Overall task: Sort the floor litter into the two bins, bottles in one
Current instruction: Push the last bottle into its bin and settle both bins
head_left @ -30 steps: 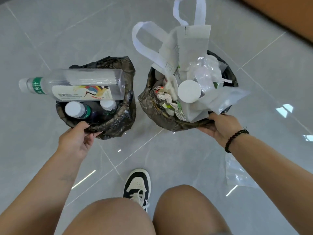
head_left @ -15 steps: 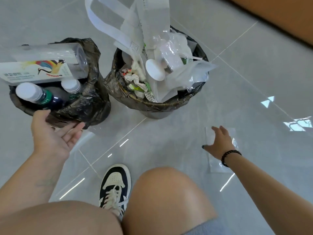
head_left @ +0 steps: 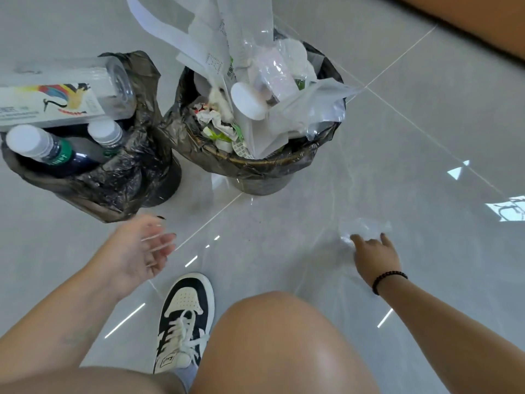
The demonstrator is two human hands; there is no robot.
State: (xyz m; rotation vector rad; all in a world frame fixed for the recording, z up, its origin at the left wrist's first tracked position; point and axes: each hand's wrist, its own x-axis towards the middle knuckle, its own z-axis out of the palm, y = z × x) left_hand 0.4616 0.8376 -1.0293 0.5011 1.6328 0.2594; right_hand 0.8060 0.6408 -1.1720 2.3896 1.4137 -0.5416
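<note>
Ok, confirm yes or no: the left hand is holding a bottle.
No, the left hand hangs open and empty beside the bottle bin.

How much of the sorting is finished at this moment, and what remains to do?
Done: bottles fill the left bin; bags and paper fill the right bin. In hand: the right hand grips a clear plastic bag on the floor; the left hand is empty. Left: lift that bag into the right bin.

Grey tiled floor (head_left: pixel 426 115) — two lined bins (head_left: pixel 136 177), clear plastic bag (head_left: pixel 366 227), one sneaker (head_left: pixel 184 319)
</note>
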